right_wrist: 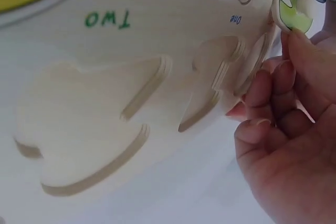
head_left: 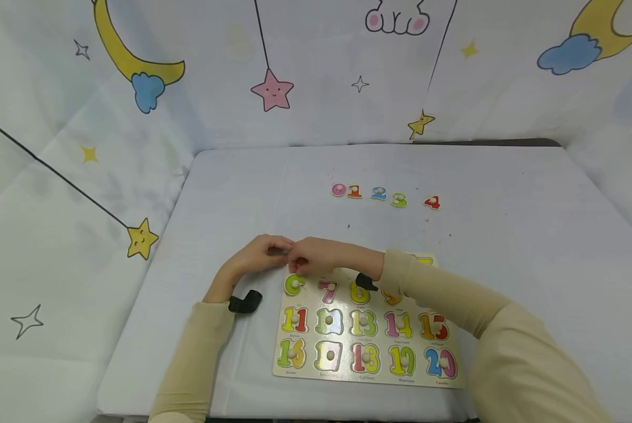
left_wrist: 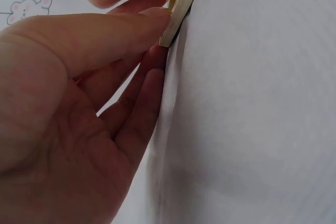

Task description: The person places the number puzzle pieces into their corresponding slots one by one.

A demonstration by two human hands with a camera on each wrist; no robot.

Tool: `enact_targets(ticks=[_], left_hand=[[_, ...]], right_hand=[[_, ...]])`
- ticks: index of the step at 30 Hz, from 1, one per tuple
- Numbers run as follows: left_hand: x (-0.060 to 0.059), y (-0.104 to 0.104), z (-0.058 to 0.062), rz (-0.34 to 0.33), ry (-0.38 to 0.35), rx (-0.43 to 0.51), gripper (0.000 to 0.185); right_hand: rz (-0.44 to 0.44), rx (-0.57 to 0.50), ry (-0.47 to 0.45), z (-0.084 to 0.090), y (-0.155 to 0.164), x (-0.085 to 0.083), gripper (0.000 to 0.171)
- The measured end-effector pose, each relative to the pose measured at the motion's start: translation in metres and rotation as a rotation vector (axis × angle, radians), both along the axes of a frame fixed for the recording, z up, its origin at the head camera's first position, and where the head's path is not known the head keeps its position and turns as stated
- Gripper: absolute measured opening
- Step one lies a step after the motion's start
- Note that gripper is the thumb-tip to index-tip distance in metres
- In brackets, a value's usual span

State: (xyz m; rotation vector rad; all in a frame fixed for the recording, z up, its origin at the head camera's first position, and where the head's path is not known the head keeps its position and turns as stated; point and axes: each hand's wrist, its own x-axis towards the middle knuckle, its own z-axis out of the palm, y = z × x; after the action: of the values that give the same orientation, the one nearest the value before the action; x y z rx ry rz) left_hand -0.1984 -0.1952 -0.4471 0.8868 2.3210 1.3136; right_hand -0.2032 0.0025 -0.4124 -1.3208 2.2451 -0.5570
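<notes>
A wooden number puzzle board lies on the table, most of its knobbed number pieces in their slots. My left hand pinches the board's far left corner, thumb above and fingers at its underside in the left wrist view. Beside it, my right hand reaches across the board's top row. Its fingertips pinch the edge of the green number 6 piece, which looks raised. Bare slots for two and one show in the right wrist view. My right forearm hides part of the upper rows.
Beyond the board lie loose number pieces: a pink 0, orange 1, blue 2, green 3 and red 4. The white-covered table meets a printed cloth backdrop.
</notes>
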Motion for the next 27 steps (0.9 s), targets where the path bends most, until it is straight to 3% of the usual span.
enact_targets(ticks=[3, 5, 13, 17, 23, 27], left_hand=[[-0.001, -0.001, -0.001, 0.000, 0.003, -0.003, 0.022], [-0.006, -0.003, -0.010, -0.004, 0.008, 0.009, 0.021], [-0.006, -0.004, -0.010, -0.015, 0.014, 0.015, 0.020], [-0.006, -0.005, -0.011, -0.023, 0.023, 0.031, 0.022], [-0.007, -0.004, -0.011, -0.037, 0.043, 0.044, 0.024], [-0.007, -0.002, -0.010, -0.009, 0.003, 0.011, 0.024]], right_hand=[[0.039, 0.002, -0.005, 0.000, -0.003, -0.003, 0.007], [0.074, 0.006, -0.014, 0.001, -0.004, -0.005, 0.008], [0.157, 0.068, -0.011, 0.006, -0.011, -0.009, 0.011], [0.174, 0.084, 0.069, 0.002, -0.016, -0.003, 0.010], [0.235, 0.109, 0.264, -0.002, -0.021, 0.008, 0.010], [0.181, 0.116, 0.292, 0.000, -0.018, 0.013, 0.010]])
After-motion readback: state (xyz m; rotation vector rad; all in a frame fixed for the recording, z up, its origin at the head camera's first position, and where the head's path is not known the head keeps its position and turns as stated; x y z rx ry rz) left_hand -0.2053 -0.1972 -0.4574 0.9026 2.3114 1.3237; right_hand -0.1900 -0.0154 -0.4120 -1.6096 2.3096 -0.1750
